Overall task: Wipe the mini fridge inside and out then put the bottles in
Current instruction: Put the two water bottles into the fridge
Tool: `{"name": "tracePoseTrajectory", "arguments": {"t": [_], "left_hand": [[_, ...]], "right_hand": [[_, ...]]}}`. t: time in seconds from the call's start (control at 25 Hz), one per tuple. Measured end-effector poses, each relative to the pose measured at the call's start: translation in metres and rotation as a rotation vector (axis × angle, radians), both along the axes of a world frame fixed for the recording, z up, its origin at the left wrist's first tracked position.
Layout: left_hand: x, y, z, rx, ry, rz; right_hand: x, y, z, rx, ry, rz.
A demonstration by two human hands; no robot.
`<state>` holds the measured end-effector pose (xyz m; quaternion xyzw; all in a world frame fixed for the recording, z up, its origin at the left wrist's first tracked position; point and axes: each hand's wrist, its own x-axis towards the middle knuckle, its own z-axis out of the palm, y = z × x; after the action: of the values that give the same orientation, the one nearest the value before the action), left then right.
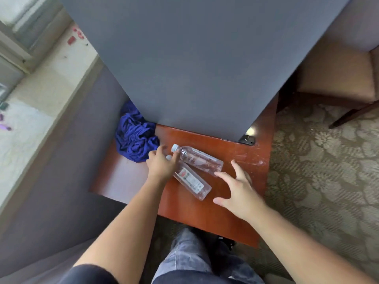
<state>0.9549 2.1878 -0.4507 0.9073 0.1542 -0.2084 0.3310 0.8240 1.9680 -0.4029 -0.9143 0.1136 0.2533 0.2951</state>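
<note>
Bottles (198,158) lay crossed at frame centre; left hand (162,165) clasped both necks, right hand (239,191) hovered wide-fingered, best gripping the lower body.

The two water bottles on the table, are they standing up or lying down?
Lying down. Both bottles, the far bottle and the near bottle, rest on their sides on the wooden table, caps pointing toward the left hand.

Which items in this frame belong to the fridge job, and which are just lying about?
Job: mini fridge; far bottle; near bottle; blue cloth; left hand; right hand.
Lying about: chair; red bits on the sill.
</note>
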Motion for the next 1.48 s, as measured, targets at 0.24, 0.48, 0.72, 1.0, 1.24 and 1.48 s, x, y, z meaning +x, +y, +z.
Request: {"name": "tracePoseTrajectory", "arguments": {"t": [0.24,0.48,0.72,1.0,1.24,1.48], "left_hand": [[0.027,-0.014,-0.026,-0.023,0.037,-0.028],[0.022,-0.025,-0.039,-0.052,-0.027,-0.027],[-0.001,-0.065,-0.015,-0.182,-0.026,0.132],[-0.043,-0.16,0.035,-0.157,-0.051,0.257],[-0.102,-0.327,0.068,-0.128,-0.088,0.22],[-0.062,-0.425,0.134,-0.225,-0.299,0.176]], "right_hand": [[0.018,0.022,-0.004,-0.086,0.015,0.192],[0.039,0.021,0.002,-0.135,0.2,0.357],[0.041,-0.029,0.012,-0.124,0.125,0.352],[0.025,-0.128,0.011,-0.165,-0.098,0.485],[-0.01,-0.294,0.03,-0.189,-0.215,0.405],[0.029,-0.393,0.082,-0.214,-0.422,0.342]]}}
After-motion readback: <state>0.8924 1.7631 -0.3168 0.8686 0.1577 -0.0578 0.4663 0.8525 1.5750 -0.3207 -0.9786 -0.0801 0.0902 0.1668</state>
